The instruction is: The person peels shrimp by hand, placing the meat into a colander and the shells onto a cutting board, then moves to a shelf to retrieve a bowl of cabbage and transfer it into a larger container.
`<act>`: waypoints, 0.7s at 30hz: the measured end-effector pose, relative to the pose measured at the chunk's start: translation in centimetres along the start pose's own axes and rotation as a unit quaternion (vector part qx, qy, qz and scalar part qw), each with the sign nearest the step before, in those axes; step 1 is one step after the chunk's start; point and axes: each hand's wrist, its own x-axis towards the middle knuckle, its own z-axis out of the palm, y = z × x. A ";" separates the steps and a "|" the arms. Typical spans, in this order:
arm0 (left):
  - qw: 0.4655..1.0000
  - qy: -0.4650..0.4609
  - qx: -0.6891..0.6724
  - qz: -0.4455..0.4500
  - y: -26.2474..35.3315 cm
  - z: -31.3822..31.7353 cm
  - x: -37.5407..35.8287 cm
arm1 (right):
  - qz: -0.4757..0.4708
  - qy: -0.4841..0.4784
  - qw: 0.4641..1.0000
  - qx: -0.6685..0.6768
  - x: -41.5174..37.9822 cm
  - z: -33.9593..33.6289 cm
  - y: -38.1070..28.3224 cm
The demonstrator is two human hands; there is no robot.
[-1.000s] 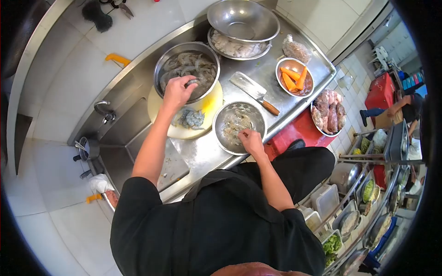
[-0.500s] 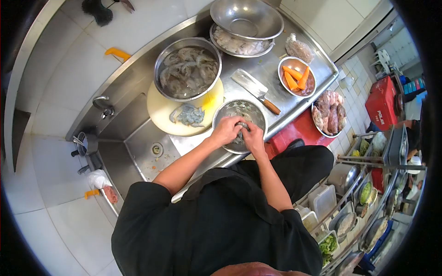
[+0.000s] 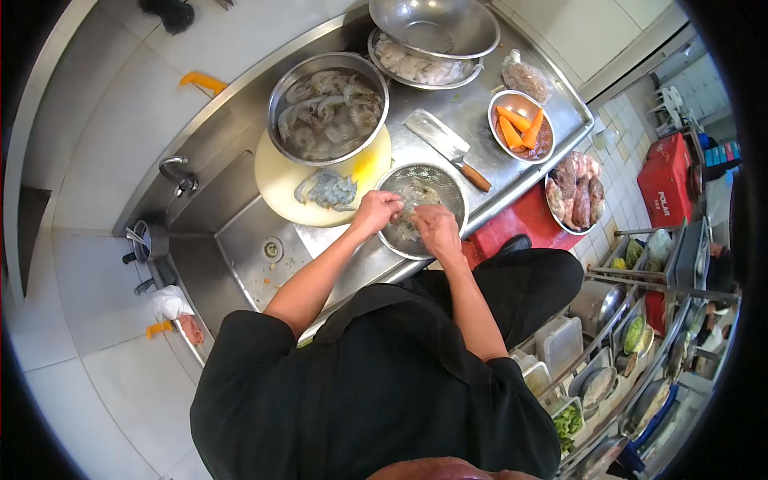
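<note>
My left hand [image 3: 378,212] is closed in a pinch over the left side of a perforated metal colander [image 3: 454,192]. What seems to be a shrimp is at its fingertips, mostly hidden. Beside it, my right hand [image 3: 438,230] also has its fingers pressed together; what they grip is too small to make out. Greyish, translucent shrimp scraps [image 3: 418,192] lie in the colander. A pile of grey-blue peeled shrimp [image 3: 328,190] rests on the round cutting board [image 3: 276,188]. Whole shrimp sit in liquid in a steel bowl [image 3: 276,100] at the board's far edge.
A cleaver [image 3: 438,136] lies right of the board. Beyond are a bowl of carrots [image 3: 520,128], a bagged item [image 3: 524,78] and stacked steel bowls [image 3: 436,32]. The sink [image 3: 240,208] is at left. A meat-filled bowl [image 3: 574,194] stands over something red; shelves [image 3: 624,320] hold food containers.
My hands have drawn slightly apart, the left moving left and up. The grey shrimp that showed between them is now largely out of sight. The view has shifted slightly.
</note>
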 end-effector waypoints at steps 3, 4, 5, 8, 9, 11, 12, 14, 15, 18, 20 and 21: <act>0.997 0.076 0.006 -0.003 0.3 0.2 0.2 | 0.019 0.002 1.000 0.011 -0.2 -0.4 0.3; 0.998 0.067 0.001 0.002 -0.1 0.0 0.5 | 0.033 -0.008 0.999 -0.020 -0.2 -0.5 0.4; 0.998 0.058 -0.005 0.007 -0.7 -0.2 0.7 | 0.046 -0.019 0.997 -0.052 -0.4 -0.5 0.6; 0.998 0.020 0.038 0.036 -0.9 -0.8 0.5 | 0.073 -0.014 0.994 -0.084 -0.7 0.1 1.5; 0.998 0.004 0.054 0.031 -0.4 -0.8 0.1 | 0.079 -0.005 0.993 -0.084 -0.3 0.1 0.9; 0.997 -0.017 0.067 0.026 0.4 -0.4 -0.6 | 0.061 0.028 0.997 -0.022 0.0 -0.2 -0.2; 0.997 -0.019 0.068 0.024 0.5 0.0 -1.0 | 0.054 0.045 0.998 0.008 0.2 -0.4 -0.9; 0.997 -0.023 0.069 0.020 0.7 0.8 -1.4 | 0.051 0.003 0.998 0.037 0.1 0.0 -1.0; 0.998 -0.023 0.056 0.019 0.3 1.1 -1.2 | 0.050 -0.018 0.997 0.051 0.0 0.1 -1.1; 0.998 -0.022 0.061 0.010 -0.3 1.4 -1.0 | 0.041 -0.022 0.998 0.033 -0.2 0.3 -1.5; 0.995 -0.023 0.099 0.004 0.0 1.3 -1.1 | 0.036 -0.020 0.999 0.023 -0.4 0.6 -1.3; 0.993 -0.023 0.118 0.001 0.5 1.2 -1.4 | 0.033 -0.019 0.999 0.018 -0.4 0.6 -1.5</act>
